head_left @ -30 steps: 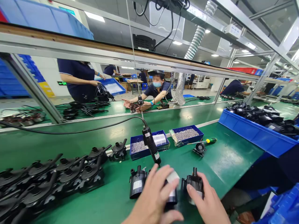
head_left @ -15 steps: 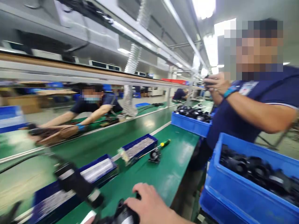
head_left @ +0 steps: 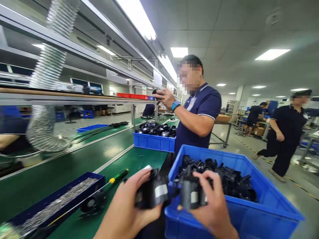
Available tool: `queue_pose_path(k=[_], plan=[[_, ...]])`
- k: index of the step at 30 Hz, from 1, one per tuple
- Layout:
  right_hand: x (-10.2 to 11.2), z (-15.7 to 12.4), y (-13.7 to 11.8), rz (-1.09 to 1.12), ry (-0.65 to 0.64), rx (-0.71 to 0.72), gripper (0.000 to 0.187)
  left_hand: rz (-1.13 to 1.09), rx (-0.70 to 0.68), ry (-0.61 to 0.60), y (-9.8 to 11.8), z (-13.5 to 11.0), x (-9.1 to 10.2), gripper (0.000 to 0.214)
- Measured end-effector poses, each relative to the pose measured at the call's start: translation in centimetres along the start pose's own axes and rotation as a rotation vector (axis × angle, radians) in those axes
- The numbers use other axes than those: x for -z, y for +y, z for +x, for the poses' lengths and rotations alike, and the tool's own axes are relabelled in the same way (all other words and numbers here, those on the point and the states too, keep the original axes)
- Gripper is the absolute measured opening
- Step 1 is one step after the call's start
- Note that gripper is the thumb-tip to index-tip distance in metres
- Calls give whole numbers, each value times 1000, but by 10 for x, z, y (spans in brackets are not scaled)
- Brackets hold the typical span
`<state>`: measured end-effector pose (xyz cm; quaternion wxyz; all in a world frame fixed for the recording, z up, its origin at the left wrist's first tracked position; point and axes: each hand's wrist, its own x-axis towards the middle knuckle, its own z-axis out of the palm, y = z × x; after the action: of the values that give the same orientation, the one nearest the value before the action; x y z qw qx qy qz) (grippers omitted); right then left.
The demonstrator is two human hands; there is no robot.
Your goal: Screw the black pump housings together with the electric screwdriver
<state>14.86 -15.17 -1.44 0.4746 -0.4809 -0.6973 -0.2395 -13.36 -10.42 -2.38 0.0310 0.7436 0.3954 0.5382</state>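
Note:
My left hand [head_left: 127, 202] is closed around a black plastic housing [head_left: 149, 192] with a white label, over the bench's right edge. In my right hand [head_left: 214, 205], fingers and thumb grip a second black housing [head_left: 188, 192], also with a pale label. The two housings are close together but apart, and both are a little blurred. The right one is in front of the near wall of a big blue crate [head_left: 239, 212]. Similar black parts [head_left: 226, 179] lie heaped inside that crate.
A screwdriver [head_left: 117, 177] with a green and yellow handle lies across a dark blue tray of metal screws [head_left: 67, 196]. Beside it sits a black round part [head_left: 91, 205]. Farther along the green bench [head_left: 124, 162] stands another blue crate [head_left: 154, 142]. A co-worker [head_left: 196, 106] stands beyond.
The view has swung right. My right hand has moved from above the bench to the blue crate's near wall. Both hands now show, each with a black housing.

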Motion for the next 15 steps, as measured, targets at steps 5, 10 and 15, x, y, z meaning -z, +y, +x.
queue_pose_path(k=[5, 10, 15], plan=[[79, -6, 123, -547, 97, -307, 102, -247, -138, -221, 88, 90, -138, 85], [103, -22, 158, -552, 89, -351, 93, -259, -200, -425, 126, 92, -203, 99], [68, -34, 91, -175, 332, -148, 22, -597, 103, -323, 98, 59, -159, 46]])
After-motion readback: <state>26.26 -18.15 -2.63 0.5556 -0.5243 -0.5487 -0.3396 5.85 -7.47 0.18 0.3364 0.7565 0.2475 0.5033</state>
